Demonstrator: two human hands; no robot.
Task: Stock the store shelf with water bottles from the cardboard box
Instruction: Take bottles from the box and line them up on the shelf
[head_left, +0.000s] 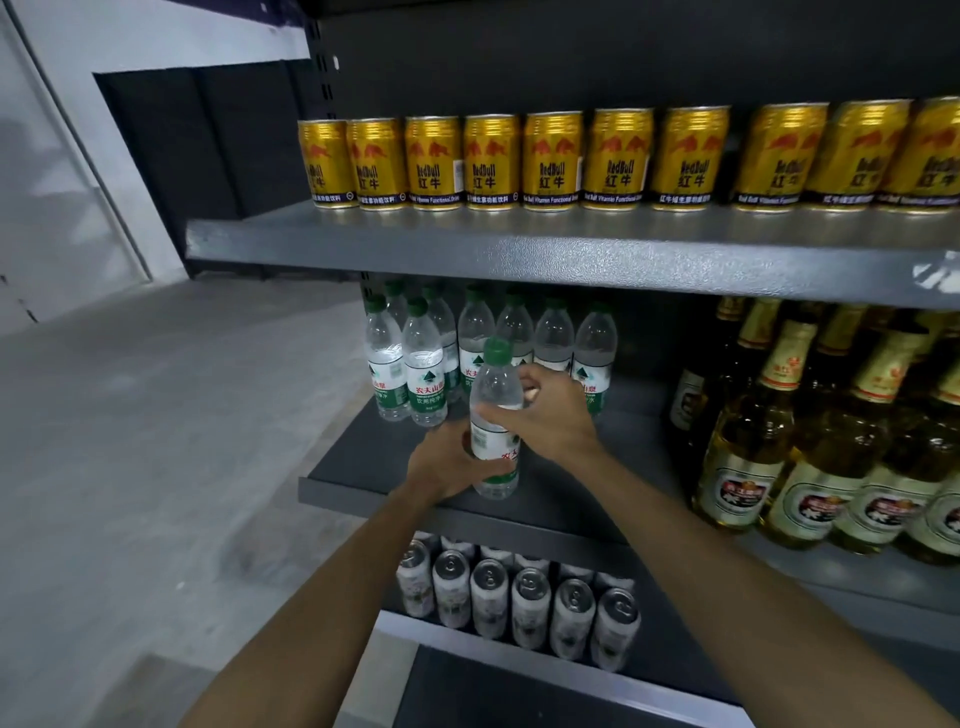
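Note:
A clear water bottle (495, 415) with a green cap and a white and green label is upright over the front of the dark middle shelf (363, 467). My left hand (447, 462) grips its lower half from the left. My right hand (545, 410) wraps its upper body from the right. Behind it, several matching water bottles (423, 364) stand in rows at the back of the same shelf. The cardboard box is out of view.
Gold Red Bull cans (491, 161) line the upper shelf (519, 249). Beer bottles (748, 457) fill the right part of the middle shelf. Silver-topped cans (488, 597) stand on the lower shelf. Grey floor (156, 441) lies to the left.

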